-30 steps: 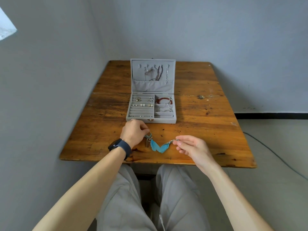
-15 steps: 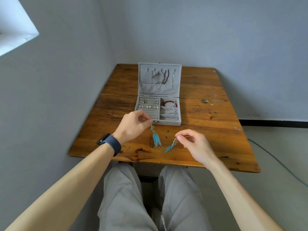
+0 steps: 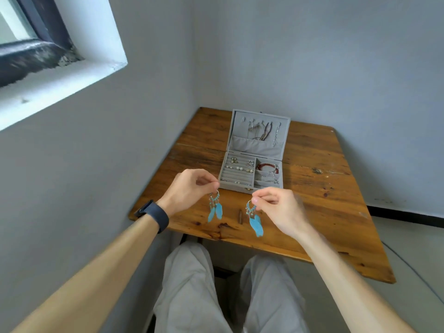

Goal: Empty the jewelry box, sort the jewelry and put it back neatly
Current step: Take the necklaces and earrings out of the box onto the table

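near the front edge of the table (image 3: 324,212), the left hand (image 3: 189,191) is pinching a blue feather earring (image 3: 215,207), and the right hand (image 3: 281,207), held apart, is pinching a second feather earring (image 3: 254,219). beyond them, the open jewelry box (image 3: 235,187) is sitting toward the far edge.

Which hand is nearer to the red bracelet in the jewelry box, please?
Right. The right hand is just in front of the red bracelet; the left hand is farther off, to its left.

We counted: grey jewelry box (image 3: 236,187), lid upright, red bracelet (image 3: 267,166) inside; left feather earring (image 3: 215,209) and right feather earring (image 3: 255,221), turquoise, dangled apart before it.
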The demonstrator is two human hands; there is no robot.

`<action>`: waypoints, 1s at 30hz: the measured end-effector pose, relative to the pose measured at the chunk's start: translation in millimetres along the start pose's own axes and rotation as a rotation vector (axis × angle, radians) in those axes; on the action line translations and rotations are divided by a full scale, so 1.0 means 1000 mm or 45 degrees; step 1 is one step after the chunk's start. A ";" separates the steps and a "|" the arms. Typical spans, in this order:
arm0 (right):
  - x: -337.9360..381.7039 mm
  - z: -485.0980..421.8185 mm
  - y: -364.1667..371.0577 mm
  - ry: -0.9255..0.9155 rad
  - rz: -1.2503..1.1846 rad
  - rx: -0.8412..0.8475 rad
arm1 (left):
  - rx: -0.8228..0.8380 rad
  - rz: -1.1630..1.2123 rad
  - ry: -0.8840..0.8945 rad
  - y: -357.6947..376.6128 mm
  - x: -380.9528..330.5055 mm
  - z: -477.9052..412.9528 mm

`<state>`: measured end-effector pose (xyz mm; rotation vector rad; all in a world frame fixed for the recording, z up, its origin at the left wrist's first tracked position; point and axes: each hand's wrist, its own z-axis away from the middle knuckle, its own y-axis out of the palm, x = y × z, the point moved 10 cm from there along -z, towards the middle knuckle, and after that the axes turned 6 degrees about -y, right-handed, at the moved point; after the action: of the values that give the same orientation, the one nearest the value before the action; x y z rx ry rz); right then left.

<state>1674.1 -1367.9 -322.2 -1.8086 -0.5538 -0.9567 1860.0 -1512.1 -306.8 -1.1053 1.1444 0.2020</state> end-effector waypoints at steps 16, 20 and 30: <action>0.067 -0.028 0.090 -0.348 0.517 0.091 | -0.086 -0.411 -0.223 -0.067 0.075 0.035; 0.080 -0.036 0.108 -0.415 0.592 0.154 | -0.067 -0.467 -0.176 -0.073 0.073 0.036; 0.079 -0.046 0.133 -0.402 0.322 0.381 | -0.127 -0.357 -0.178 -0.080 0.079 0.037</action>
<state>1799.5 -1469.1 -321.3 -1.7140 -0.6085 -0.3944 1970.0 -1553.1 -322.8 -1.3061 0.8517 0.1157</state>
